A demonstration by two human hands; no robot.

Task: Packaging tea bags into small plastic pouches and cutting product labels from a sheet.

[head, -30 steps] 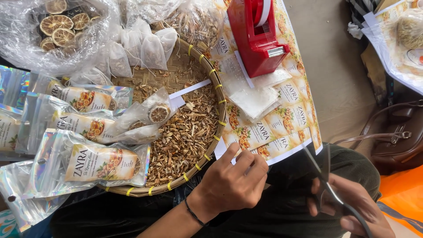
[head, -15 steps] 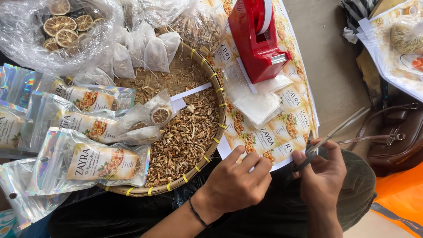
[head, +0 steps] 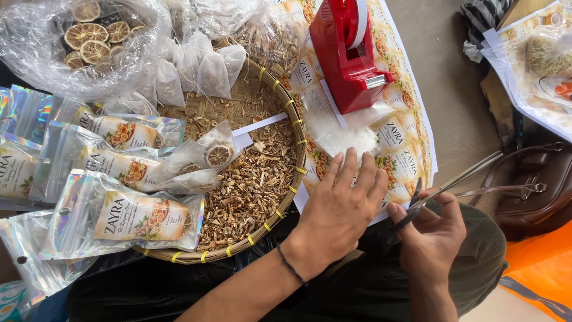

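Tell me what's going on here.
A person sits over a printed label sheet on their lap. The left hand lies flat on the sheet; the right hand holds scissors at its edge. A red tape dispenser stands on the sheet. Beside it, a woven tray holds dried chips and filled pouches.

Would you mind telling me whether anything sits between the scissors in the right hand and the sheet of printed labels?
Nothing visible does. The scissors in the right hand point over the sheet's edge, and the left hand rests flat on the sheet beside them.
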